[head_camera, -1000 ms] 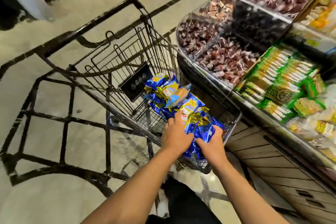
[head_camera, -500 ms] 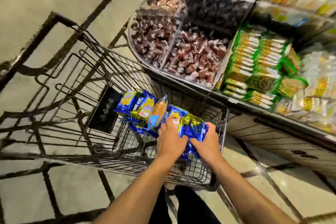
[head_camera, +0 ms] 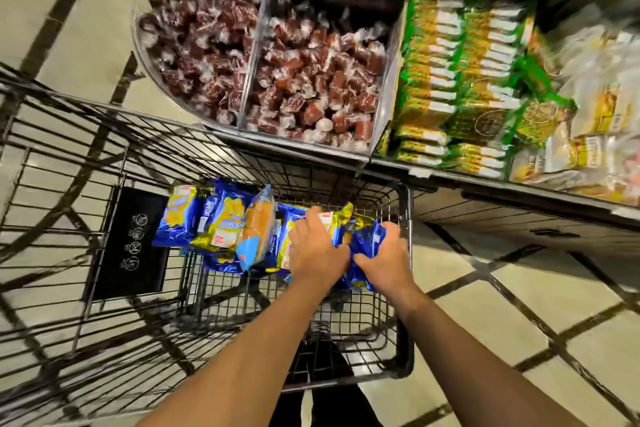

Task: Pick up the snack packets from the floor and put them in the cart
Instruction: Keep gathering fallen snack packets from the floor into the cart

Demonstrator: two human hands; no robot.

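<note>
Both hands are down inside the cart (head_camera: 405, 288), a black wire one standing on a pale tiled floor (head_camera: 519, 322) with dark lines. The left hand (head_camera: 317, 250) lies palm down on a blue and gold packet (head_camera: 332, 218), its fingers curled over the far edge so that it holds the packet against the heap. The right hand (head_camera: 384, 253), just beside it and near the cart's right wall, has its fingers bent round a crumpled blue packet (head_camera: 367, 239) and grips it (the thumb side is turned toward the left hand, the fingertips are hidden behind the foil). The two hands nearly touch at the thumbs. To the left of them, more packets (head_camera: 207, 218) lie in a loose row across the cart's basket, blue wrappers with yellow print, some overlapping; one with a lighter blue end and an orange middle (head_camera: 258, 229) stands tilted on its edge between the row and the left hand. No packet shows on the visible floor. A black flap (head_camera: 128, 246) with small white symbols sits at the left of the packets. Just beyond the cart is a shop display: clear bins (head_camera: 249, 87) heaped with brown wrapped sweets (head_camera: 311, 87), and to their right stacks of green and yellow boxes (head_camera: 460, 80) beside pale bags (head_camera: 595, 121), blurred. Dark clothing shows at the bottom edge between the forearms.
</note>
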